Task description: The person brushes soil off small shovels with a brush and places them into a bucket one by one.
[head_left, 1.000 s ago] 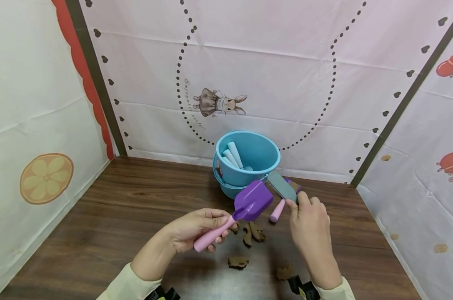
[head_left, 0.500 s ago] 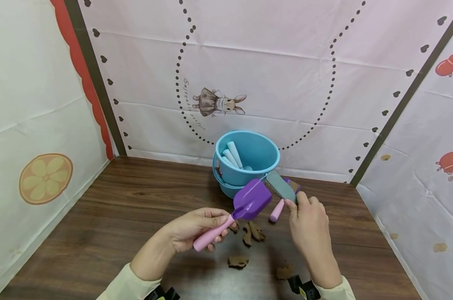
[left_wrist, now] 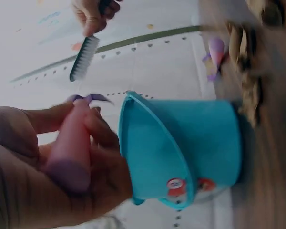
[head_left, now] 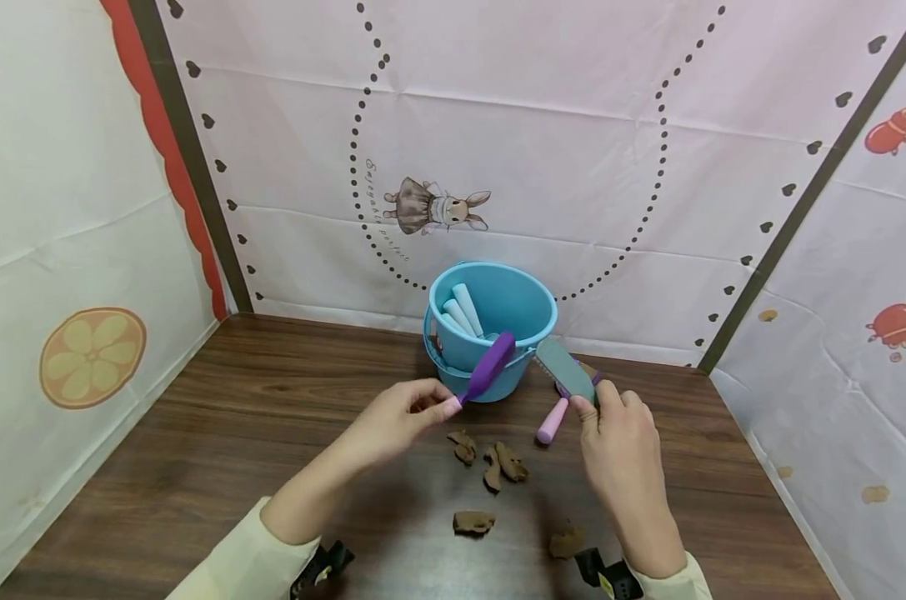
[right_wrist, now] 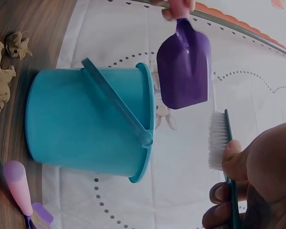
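My left hand [head_left: 392,421] grips the pink handle [left_wrist: 72,148] of a toy shovel with a purple blade [right_wrist: 183,71]. In the head view the blade shows edge-on, overlapping the front of a blue bucket [head_left: 508,283]. My right hand [head_left: 621,450] pinches a dark green brush [head_left: 563,368] with white bristles [right_wrist: 218,138], held just right of the bucket. The right wrist view has the shovel blade above the bucket's rim side, apart from the brush. Light blue tool handles [head_left: 463,308] stick up inside the bucket.
Several brown clumps [head_left: 473,522] lie on the wooden table [head_left: 220,467] between my hands. A tool with a pink handle [head_left: 553,421] and a purple head lies right of the bucket, partly behind the brush. White printed sheets [head_left: 558,167] rise behind and at both sides.
My left hand has risen and moved forward, turning the shovel so that its blade went from face-on to edge-on. The right hand with the brush has stayed almost still.
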A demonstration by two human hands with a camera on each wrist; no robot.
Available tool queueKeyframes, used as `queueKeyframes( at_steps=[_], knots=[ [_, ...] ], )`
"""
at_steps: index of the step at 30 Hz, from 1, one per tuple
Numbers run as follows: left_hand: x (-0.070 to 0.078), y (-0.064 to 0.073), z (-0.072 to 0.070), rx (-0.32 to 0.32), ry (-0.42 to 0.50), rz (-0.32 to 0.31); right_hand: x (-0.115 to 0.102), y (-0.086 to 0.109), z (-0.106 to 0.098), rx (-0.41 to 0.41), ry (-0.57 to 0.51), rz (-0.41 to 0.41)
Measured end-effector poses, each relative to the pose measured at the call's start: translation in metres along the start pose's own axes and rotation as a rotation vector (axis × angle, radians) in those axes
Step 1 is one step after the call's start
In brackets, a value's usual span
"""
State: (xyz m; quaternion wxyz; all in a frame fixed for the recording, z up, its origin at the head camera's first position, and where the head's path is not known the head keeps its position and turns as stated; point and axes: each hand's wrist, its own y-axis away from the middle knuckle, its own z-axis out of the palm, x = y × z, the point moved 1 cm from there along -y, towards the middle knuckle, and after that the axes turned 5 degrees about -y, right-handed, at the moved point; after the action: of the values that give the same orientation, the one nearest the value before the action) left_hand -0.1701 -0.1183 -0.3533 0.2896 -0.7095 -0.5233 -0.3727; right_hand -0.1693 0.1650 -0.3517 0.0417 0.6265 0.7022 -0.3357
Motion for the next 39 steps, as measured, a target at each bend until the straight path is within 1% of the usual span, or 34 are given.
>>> queueKeyframes(
  at_steps=[2, 4, 7, 9, 11, 14, 17, 20, 22, 24, 28, 33, 35, 39],
  knots=[
    [0.006, -0.005, -0.002, 0.121, -0.235, 0.029, 0.000, 0.000, 0.000, -0.003, -0.002, -0.002],
    [0.012, -0.010, -0.003, 0.229, -0.435, 0.074, -0.001, 0.001, -0.001, -0.009, -0.005, -0.003],
    [0.016, -0.019, -0.006, 0.402, -0.721, 0.187, -0.002, 0.002, -0.002, -0.012, -0.011, -0.003],
    [0.017, -0.027, -0.008, 0.512, -0.879, 0.262, -0.002, 0.002, -0.003, -0.012, -0.015, -0.004],
    [0.017, -0.037, -0.011, 0.600, -1.004, 0.330, -0.002, 0.002, -0.005, -0.009, -0.016, -0.004],
    [0.018, -0.054, -0.017, 0.677, -1.155, 0.394, -0.001, 0.002, -0.007, -0.011, -0.014, 0.002],
    [0.019, -0.071, -0.021, 0.725, -1.276, 0.447, 0.000, 0.002, -0.009, -0.016, -0.013, 0.007],
    [0.020, -0.086, -0.023, 0.747, -1.336, 0.477, -0.001, 0.002, -0.009, -0.015, -0.017, 0.007],
    [0.020, -0.094, -0.025, 0.732, -1.351, 0.471, -0.001, 0.002, -0.009, -0.014, -0.019, 0.006],
    [0.021, -0.101, -0.025, 0.672, -1.336, 0.444, -0.001, 0.002, -0.009, -0.010, -0.020, 0.005],
    [0.021, -0.120, -0.027, 0.494, -1.293, 0.352, -0.001, 0.002, -0.009, -0.006, -0.018, 0.003],
    [0.023, -0.149, -0.025, 0.259, -1.317, 0.235, 0.000, 0.002, -0.011, -0.019, -0.023, 0.018],
    [0.025, -0.160, -0.024, 0.178, -1.320, 0.193, 0.001, 0.002, -0.012, -0.023, -0.025, 0.024],
    [0.031, -0.176, -0.024, 0.039, -1.275, 0.114, 0.002, 0.000, -0.011, -0.015, -0.018, 0.025]
  ],
)
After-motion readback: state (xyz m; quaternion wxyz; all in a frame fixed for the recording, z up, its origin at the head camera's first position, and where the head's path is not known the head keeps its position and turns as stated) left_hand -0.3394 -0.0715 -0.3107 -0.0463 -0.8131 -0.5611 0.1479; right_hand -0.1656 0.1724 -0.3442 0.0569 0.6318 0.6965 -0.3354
